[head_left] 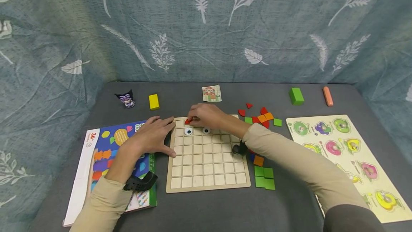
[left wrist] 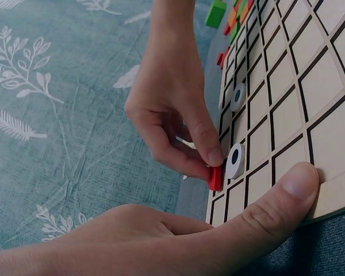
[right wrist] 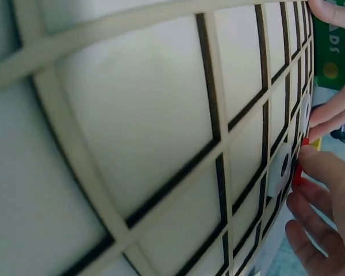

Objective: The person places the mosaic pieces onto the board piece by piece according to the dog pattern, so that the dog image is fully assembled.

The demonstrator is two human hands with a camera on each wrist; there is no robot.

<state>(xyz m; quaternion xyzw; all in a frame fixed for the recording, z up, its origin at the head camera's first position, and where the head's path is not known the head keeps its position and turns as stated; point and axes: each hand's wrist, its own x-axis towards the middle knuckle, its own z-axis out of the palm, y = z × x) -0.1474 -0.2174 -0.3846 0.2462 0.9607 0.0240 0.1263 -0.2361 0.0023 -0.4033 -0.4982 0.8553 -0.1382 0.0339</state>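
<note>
A wooden grid board [head_left: 208,190] lies flat, with two googly-eye discs in its second row: a left eye disc [head_left: 188,131] and a right eye disc [head_left: 206,130]. Between thumb and fingertips, my right hand [head_left: 206,115] pinches a small red tile [left wrist: 216,178] at the board's far row, just beyond the left eye disc. The tile's shape is partly hidden by the fingers. My left hand [head_left: 151,135] rests at the board's left edge, fingers extended toward the far corner and the thumb [left wrist: 293,187] on the near part of that edge.
Right of the board lie loose red, orange and green tiles [head_left: 264,182]. A fruit puzzle board [head_left: 322,131] sits farther right, a colourful box [head_left: 109,135] under the left forearm. Along the back are a figurine [head_left: 126,99], yellow block [head_left: 154,102], pattern card [head_left: 211,93], green block [head_left: 296,96] and orange stick [head_left: 328,96].
</note>
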